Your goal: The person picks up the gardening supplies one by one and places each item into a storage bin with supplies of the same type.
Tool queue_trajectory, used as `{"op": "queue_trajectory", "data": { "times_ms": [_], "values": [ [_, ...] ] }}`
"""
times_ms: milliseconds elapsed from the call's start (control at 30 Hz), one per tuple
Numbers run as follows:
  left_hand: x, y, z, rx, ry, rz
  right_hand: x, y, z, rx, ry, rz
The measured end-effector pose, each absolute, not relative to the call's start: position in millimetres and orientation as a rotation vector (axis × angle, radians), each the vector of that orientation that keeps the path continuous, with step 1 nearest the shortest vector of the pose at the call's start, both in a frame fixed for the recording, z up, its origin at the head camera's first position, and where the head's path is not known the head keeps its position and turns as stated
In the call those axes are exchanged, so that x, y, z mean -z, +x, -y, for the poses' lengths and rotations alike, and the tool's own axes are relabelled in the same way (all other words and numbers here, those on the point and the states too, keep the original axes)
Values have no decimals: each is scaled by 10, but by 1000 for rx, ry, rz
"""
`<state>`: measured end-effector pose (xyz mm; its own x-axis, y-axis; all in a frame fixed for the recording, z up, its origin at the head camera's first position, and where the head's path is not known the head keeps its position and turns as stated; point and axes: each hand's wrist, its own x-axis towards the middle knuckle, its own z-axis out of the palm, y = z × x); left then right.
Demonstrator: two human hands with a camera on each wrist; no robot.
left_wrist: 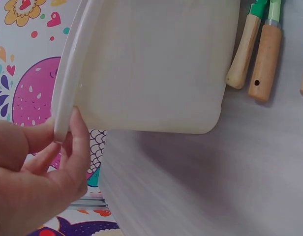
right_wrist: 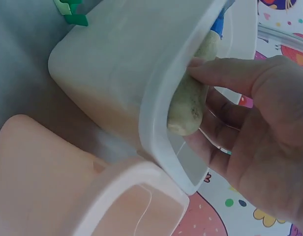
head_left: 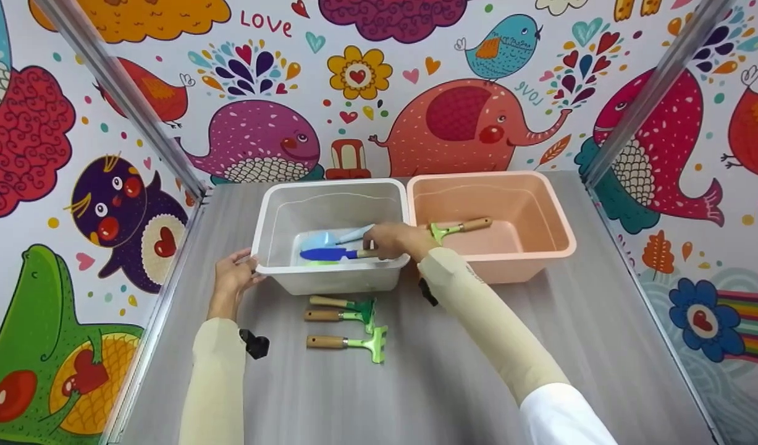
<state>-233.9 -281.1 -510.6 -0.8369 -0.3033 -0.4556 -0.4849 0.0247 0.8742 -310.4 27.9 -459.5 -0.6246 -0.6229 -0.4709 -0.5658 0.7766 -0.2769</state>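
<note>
My left hand (head_left: 231,278) pinches the rim of the white plastic bin (head_left: 329,283) at its left corner; in the left wrist view the thumb and fingers (left_wrist: 80,142) are on either side of the rim. With my right hand (head_left: 391,240) I hold a hand trowel with a blue blade (head_left: 328,254) by its wooden handle (right_wrist: 185,115), at the right part of the white bin. The blade points left over the inside of the bin. A light blue scoop-like thing (head_left: 320,240) lies in the bin, and a bright green piece shows below the blade.
A peach bin (head_left: 496,271) stands against the white bin's right side and holds a light green hand rake (head_left: 475,225). In front of the white bin lie several wooden-handled green garden tools (head_left: 326,342). Patterned walls (head_left: 354,123) enclose the table.
</note>
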Motion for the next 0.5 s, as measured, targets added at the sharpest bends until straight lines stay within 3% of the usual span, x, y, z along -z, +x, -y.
{"op": "queue_trajectory", "data": {
  "times_ms": [500],
  "values": [
    [5111,-2345,2825,-1955,-846,-2099,4737,-3051,-114,134,-762,-2472]
  ]
}}
